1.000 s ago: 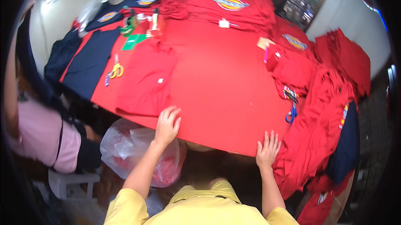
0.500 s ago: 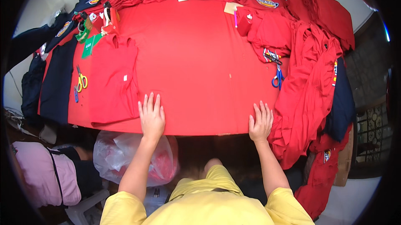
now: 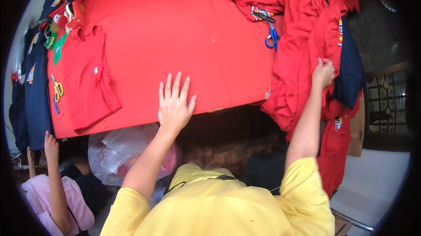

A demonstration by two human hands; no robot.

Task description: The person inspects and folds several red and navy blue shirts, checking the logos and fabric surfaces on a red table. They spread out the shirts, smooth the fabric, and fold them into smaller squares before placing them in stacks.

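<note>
My left hand (image 3: pixel 173 106) lies flat on the red-covered table (image 3: pixel 158 38) near its front edge, fingers spread. On the right, my right hand (image 3: pixel 323 74) has its fingers closed on a red shirt (image 3: pixel 296 67) in the heap of loose shirts at the table's side; the fingertips are partly hidden in the cloth. Blue-handled scissors (image 3: pixel 272 36) rest beside that heap, close to a shirt with a printed badge. Further left, a red shirt (image 3: pixel 85 82) with a small white label is spread flat on the table.
At the left lie yellow-handled scissors (image 3: pixel 57 90), a green card (image 3: pixel 60 49) and tape dispensers (image 3: pixel 73 14). Navy shirts (image 3: pixel 33 100) hang over the left edge, where a co-worker in pink (image 3: pixel 57 201) reaches up. A clear plastic bag (image 3: pixel 114 152) stands under the front edge.
My right hand has gone from the table's front edge up to the heap and closed on a shirt. My left hand shifted along the table. The co-worker's hands have come into view.
</note>
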